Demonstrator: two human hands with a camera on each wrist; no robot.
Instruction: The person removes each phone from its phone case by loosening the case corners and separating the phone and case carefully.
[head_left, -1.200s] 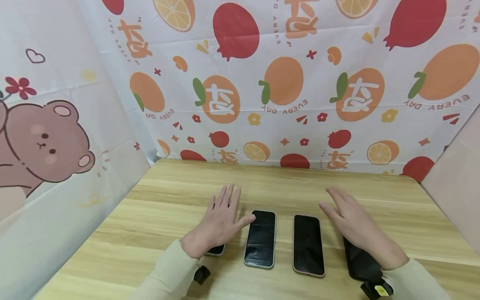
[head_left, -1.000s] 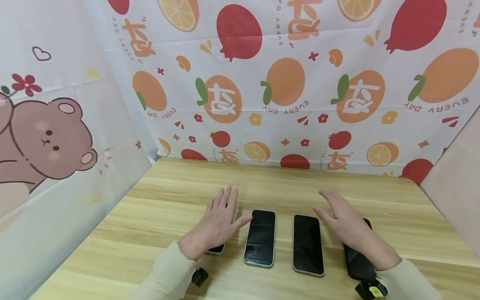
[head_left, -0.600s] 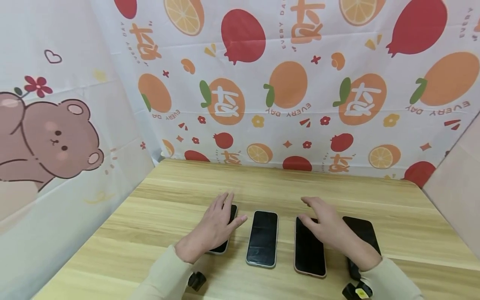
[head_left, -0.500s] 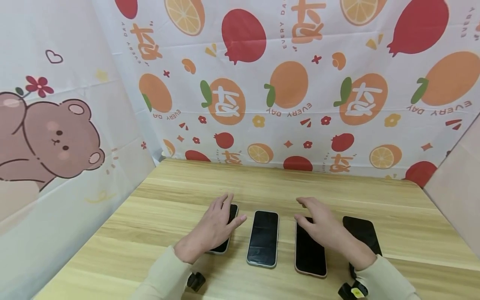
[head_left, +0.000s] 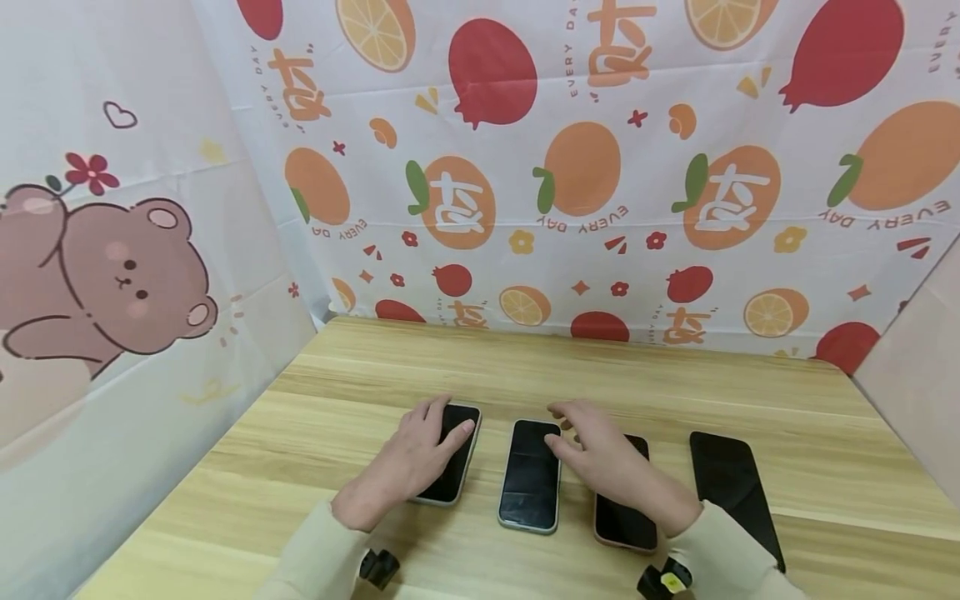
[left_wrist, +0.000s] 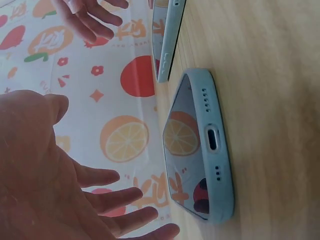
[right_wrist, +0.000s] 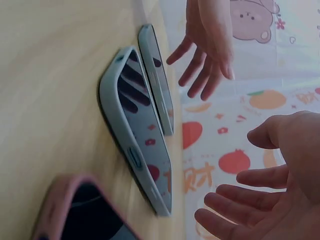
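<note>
Four smartphones would make a row; several phones lie screen up on the wooden table. My left hand, fingers relaxed, hovers over the leftmost phone, hiding its left side. In the left wrist view that phone's pale blue case shows its charging port, with a gap to my fingers. My right hand is above the pink-edged phone, thumb and fingertips reaching over the top right of the pale-cased phone. The right wrist view shows its loosely bent fingers holding nothing.
A larger black phone lies at the right, partly behind the right sleeve. Wrist cameras hang under both cuffs. A fruit-print cloth closes off the table's back edge, and a bear-print cloth stands at the left.
My right hand has moved left, from over the black phone across the pink-edged one to the pale-cased one. My left hand has shifted slightly left and nearer, uncovering more of the leftmost phone.
</note>
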